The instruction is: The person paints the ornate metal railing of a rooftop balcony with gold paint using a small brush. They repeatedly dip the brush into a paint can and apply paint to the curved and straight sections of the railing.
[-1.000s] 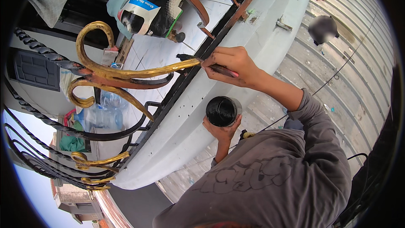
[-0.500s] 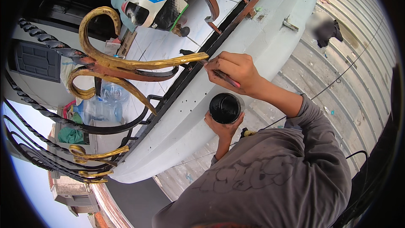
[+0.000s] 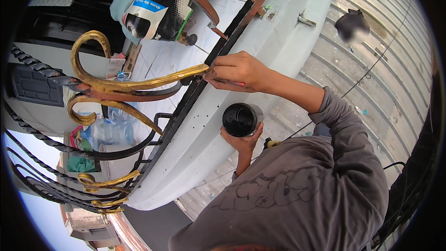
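Observation:
My right hand (image 3: 239, 70) is closed around a thin paintbrush (image 3: 236, 83) with a reddish handle end. Its bristles are hidden behind the fingers, close to the black lower bar of the railing. Beside those fingers ends the tip of a gold-painted iron scroll (image 3: 158, 82), whose underside is reddish brown and partly black. Lower down, my left hand (image 3: 245, 143) grips a round can of black paint (image 3: 239, 120) from below and the side. The can's open mouth faces up, over the edge of the pale ledge (image 3: 195, 135).
The black railing (image 3: 88, 151) with twisted bars curves along the left. Behind it are a large plastic bag (image 3: 153, 11), a clear water bottle (image 3: 109, 134) and white tiles. A cable (image 3: 367, 72) crosses the corrugated roof sheets (image 3: 334, 69) at right, where a dark cloth-like thing (image 3: 350, 25) lies.
The whole view has shifted slightly. My right hand has moved left with the brush, closer to the black bar. The paint can has tipped a little, showing more of its side.

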The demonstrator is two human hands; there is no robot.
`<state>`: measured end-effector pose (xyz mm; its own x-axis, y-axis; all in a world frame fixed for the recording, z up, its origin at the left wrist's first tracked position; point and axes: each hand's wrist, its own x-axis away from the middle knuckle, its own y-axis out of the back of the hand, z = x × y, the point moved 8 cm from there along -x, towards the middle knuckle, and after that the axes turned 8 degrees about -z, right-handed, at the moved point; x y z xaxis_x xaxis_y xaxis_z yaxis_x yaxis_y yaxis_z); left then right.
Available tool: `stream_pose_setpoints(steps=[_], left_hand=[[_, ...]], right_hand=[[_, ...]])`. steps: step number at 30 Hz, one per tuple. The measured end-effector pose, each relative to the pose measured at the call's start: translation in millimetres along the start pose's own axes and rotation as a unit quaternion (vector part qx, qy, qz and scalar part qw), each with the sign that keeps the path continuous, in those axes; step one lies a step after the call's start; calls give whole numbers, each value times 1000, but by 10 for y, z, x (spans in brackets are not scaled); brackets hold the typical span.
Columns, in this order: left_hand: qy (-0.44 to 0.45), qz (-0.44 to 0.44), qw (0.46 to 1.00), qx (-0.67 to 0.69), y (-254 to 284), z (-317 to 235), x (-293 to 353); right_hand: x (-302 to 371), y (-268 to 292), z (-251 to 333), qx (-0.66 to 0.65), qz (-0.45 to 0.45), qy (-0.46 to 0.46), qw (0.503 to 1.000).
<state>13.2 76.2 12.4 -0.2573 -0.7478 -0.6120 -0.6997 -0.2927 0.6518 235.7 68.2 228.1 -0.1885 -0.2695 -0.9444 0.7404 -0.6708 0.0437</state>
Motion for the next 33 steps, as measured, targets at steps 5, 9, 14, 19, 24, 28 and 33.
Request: stream_pose_setpoints(steps=[5, 9, 14, 19, 24, 28, 33], left_hand=[[-10, -20, 1000, 8, -18, -8, -17], [-51, -63, 996, -27, 66, -99, -37], [8, -18, 999, 30, 5, -48, -41], [7, 28, 999, -16, -41, -5, 4], [42, 15, 997, 61, -63, 54, 12], [34, 15, 999, 26, -56, 79, 28], [15, -5, 999, 40, -62, 97, 48]], right_hand=[[134, 180, 34, -10, -65, 9, 998], [188, 99, 67, -87, -11, 31, 996], [-5, 251, -180, -11, -64, 0, 998], [8, 389, -141, -123, -88, -31, 988], [129, 168, -277, -76, -13, -175, 982], [102, 232, -153, -129, -59, -99, 985], [141, 93, -227, -156, -70, -228, 958]])
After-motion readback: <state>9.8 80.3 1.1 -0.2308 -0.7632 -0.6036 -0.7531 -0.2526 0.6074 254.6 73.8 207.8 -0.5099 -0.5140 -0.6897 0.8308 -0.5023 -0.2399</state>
